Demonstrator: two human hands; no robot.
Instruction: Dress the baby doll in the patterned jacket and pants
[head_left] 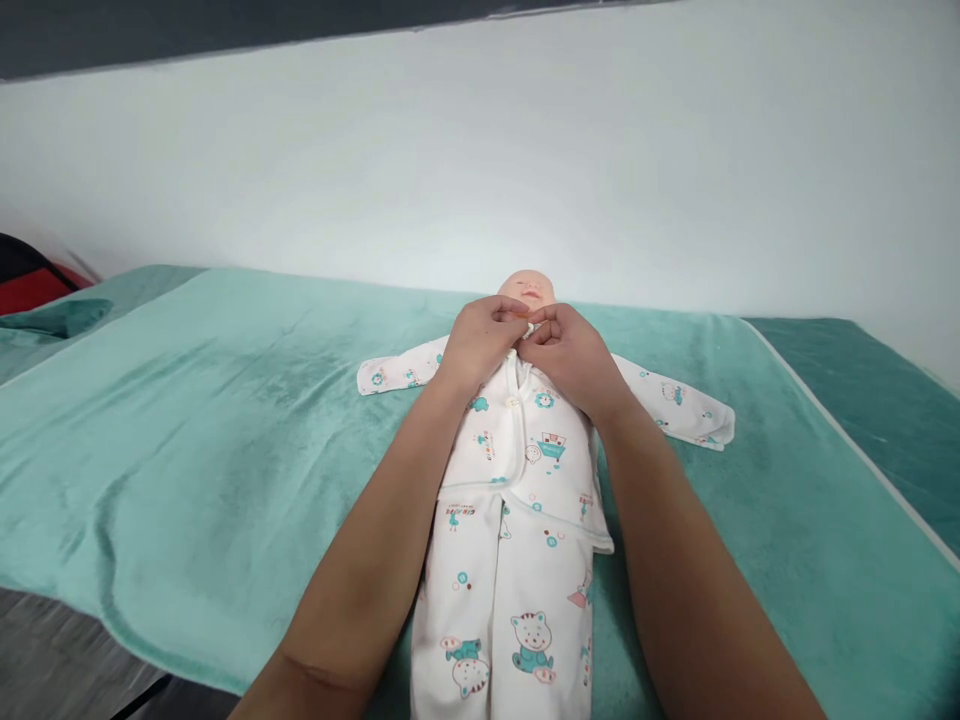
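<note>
A baby doll (528,284) lies on its back, head toward the wall, dressed in a white printed baby jacket (551,420) and matching pants (529,610). Both sleeves stretch out to the sides. At the doll's neck, my left hand (487,340) pinches the jacket's collar with thumb and fingers. My right hand (566,350) meets it there, its fingers closed on the other side of the collar. The fingertips of both hands are close together and partly hide the neckline. Lower on the chest, a button (513,402) shows on the jacket's front edge.
A light green plush blanket (225,450) lies under the doll, over a darker green cover (870,400) at the right. Behind stands a white wall (480,170). A red and black object (34,280) is at the far left. Grey floor (60,660) shows at the lower left.
</note>
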